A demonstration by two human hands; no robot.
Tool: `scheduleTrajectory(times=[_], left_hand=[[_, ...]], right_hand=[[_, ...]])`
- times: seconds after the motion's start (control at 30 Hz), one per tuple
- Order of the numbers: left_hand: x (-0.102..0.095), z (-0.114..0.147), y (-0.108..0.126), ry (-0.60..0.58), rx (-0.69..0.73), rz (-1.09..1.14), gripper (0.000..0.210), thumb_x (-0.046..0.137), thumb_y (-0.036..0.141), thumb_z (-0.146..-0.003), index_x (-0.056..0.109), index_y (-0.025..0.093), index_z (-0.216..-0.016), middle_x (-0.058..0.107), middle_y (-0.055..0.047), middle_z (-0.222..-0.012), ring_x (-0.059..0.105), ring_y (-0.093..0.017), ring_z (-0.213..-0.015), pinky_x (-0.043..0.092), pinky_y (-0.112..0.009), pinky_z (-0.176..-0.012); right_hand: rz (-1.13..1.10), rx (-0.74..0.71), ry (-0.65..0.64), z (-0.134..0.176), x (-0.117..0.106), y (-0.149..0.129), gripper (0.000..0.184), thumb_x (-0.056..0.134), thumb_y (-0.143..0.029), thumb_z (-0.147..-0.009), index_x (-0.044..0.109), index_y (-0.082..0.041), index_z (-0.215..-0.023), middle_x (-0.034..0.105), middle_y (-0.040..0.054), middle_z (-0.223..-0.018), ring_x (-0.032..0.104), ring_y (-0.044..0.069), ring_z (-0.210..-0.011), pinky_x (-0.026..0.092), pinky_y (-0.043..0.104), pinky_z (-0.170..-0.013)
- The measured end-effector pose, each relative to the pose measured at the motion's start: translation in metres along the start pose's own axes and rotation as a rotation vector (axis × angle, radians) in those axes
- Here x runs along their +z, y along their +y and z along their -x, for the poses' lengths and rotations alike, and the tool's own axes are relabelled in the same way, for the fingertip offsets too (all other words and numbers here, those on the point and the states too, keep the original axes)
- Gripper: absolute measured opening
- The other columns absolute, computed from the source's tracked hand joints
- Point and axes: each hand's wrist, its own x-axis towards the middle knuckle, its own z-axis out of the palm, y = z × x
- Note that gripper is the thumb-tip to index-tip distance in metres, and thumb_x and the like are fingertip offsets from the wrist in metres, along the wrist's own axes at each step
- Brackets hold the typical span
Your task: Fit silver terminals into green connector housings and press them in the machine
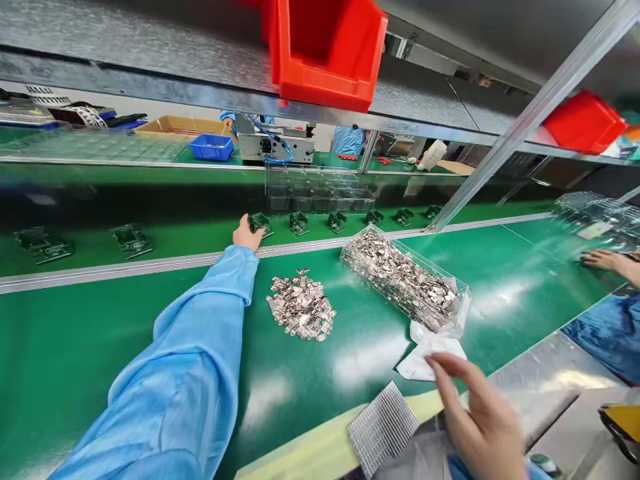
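Observation:
My left hand (248,235) reaches across the bench, its fingers closed on the edge of a small green circuit board (260,223) on the far green strip. More boards of that kind stand in a row on both sides, such as the nearest circuit board (299,223) on the right. My right hand (480,417) is raised over the front edge, thumb and finger pinched together. What lies between those fingertips is too small to make out. Between the hands are a loose pile of small metal pieces (301,307) and a transparent tray (463,310) full of similar pieces.
A white crumpled paper (433,357) lies by the tray. A ridged grey block (383,427) sits at the front edge. Overhead, a red bin (330,73) hangs on the shelf, and a metal post (520,127) slants down. Another person's hand (607,260) rests at right.

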Motion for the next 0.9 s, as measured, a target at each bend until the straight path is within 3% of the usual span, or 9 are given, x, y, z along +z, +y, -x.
scheduleTrajectory(times=[0.1, 0.17, 0.23, 0.37, 0.43, 0.53, 0.7, 0.8, 0.9], left_hand=[[-0.004, 0.007, -0.014, -0.001, 0.087, 0.017, 0.077, 0.071, 0.02, -0.075, 0.035, 0.014, -0.143, 0.05, -0.018, -0.142, 0.05, -0.028, -0.13, 0.047, -0.035, -0.102], [-0.029, 0.015, -0.031, 0.018, 0.142, 0.02, 0.072, 0.068, 0.02, -0.076, 0.038, 0.017, -0.141, 0.044, -0.014, -0.146, 0.048, -0.025, -0.131, 0.049, -0.031, -0.099], [-0.072, 0.019, -0.055, 0.125, 0.209, -0.038, 0.066, 0.067, 0.019, -0.076, 0.042, 0.017, -0.137, 0.043, -0.014, -0.144, 0.046, -0.025, -0.132, 0.046, -0.034, -0.103], [-0.171, 0.006, -0.108, 0.531, 0.272, -0.295, 0.066, 0.07, 0.02, -0.072, 0.043, 0.008, -0.132, 0.043, -0.018, -0.138, 0.037, -0.032, -0.135, 0.03, -0.045, -0.115], [-0.206, -0.004, -0.125, 0.605, 0.212, -0.362, 0.074, 0.074, 0.023, -0.069, 0.041, 0.005, -0.133, 0.042, -0.021, -0.138, 0.035, -0.034, -0.135, 0.027, -0.046, -0.116], [-0.229, -0.018, -0.136, 0.525, 0.073, -0.389, 0.092, 0.081, 0.029, -0.064, 0.033, 0.005, -0.14, 0.039, -0.023, -0.143, 0.034, -0.035, -0.138, 0.026, -0.045, -0.117], [-0.229, -0.033, -0.133, 0.306, -0.027, -0.431, 0.117, 0.085, 0.035, -0.059, 0.014, 0.015, -0.151, 0.031, -0.02, -0.153, 0.033, -0.035, -0.141, 0.031, -0.047, -0.115], [-0.23, -0.035, -0.128, 0.173, -0.096, -0.473, 0.121, 0.084, 0.041, -0.059, 0.01, 0.02, -0.152, 0.045, -0.02, -0.145, 0.048, -0.039, -0.13, 0.039, -0.05, -0.107], [-0.232, -0.035, -0.126, 0.114, -0.124, -0.517, 0.118, 0.083, 0.044, -0.06, 0.015, 0.02, -0.152, 0.056, -0.02, -0.134, 0.056, -0.042, -0.121, 0.044, -0.052, -0.101]], right_hand=[[-0.055, -0.194, -0.211, -0.062, 0.067, -0.024, 0.021, 0.049, -0.03, -0.096, 0.067, -0.022, -0.101, 0.072, 0.0069, -0.095, 0.068, 0.023, -0.087, 0.056, 0.033, -0.077], [0.097, -0.265, -0.367, -0.101, 0.114, -0.038, 0.025, 0.044, -0.022, -0.096, 0.067, -0.021, -0.105, 0.072, 0.0075, -0.103, 0.067, 0.022, -0.096, 0.054, 0.033, -0.086], [0.252, -0.292, -0.501, -0.133, 0.158, -0.049, 0.03, 0.044, -0.016, -0.095, 0.064, -0.02, -0.117, 0.07, 0.0081, -0.113, 0.064, 0.022, -0.106, 0.05, 0.033, -0.094], [0.346, -0.342, -0.633, -0.173, 0.219, -0.057, 0.045, 0.051, -0.01, -0.089, 0.054, -0.019, -0.134, 0.069, 0.0097, -0.113, 0.063, 0.023, -0.107, 0.049, 0.03, -0.09], [0.4, -0.371, -0.688, -0.181, 0.234, -0.057, 0.045, 0.053, -0.009, -0.088, 0.055, -0.017, -0.132, 0.069, 0.0115, -0.106, 0.064, 0.023, -0.1, 0.048, 0.029, -0.085], [0.482, -0.407, -0.741, -0.186, 0.241, -0.057, 0.032, 0.049, -0.006, -0.087, 0.064, -0.012, -0.115, 0.069, 0.0145, -0.094, 0.065, 0.025, -0.091, 0.046, 0.03, -0.079], [0.555, -0.4, -0.765, -0.186, 0.241, -0.063, 0.029, 0.045, 0.0, -0.086, 0.064, -0.01, -0.105, 0.067, 0.0154, -0.096, 0.061, 0.026, -0.1, 0.042, 0.029, -0.082], [0.572, -0.313, -0.762, -0.186, 0.24, -0.067, 0.03, 0.047, -0.005, -0.088, 0.061, -0.01, -0.115, 0.065, 0.0156, -0.107, 0.062, 0.024, -0.098, 0.043, 0.028, -0.081], [0.583, -0.232, -0.789, -0.188, 0.237, -0.068, 0.025, 0.054, -0.007, -0.086, 0.066, -0.013, -0.107, 0.067, 0.0124, -0.104, 0.065, 0.021, -0.092, 0.044, 0.025, -0.078]])
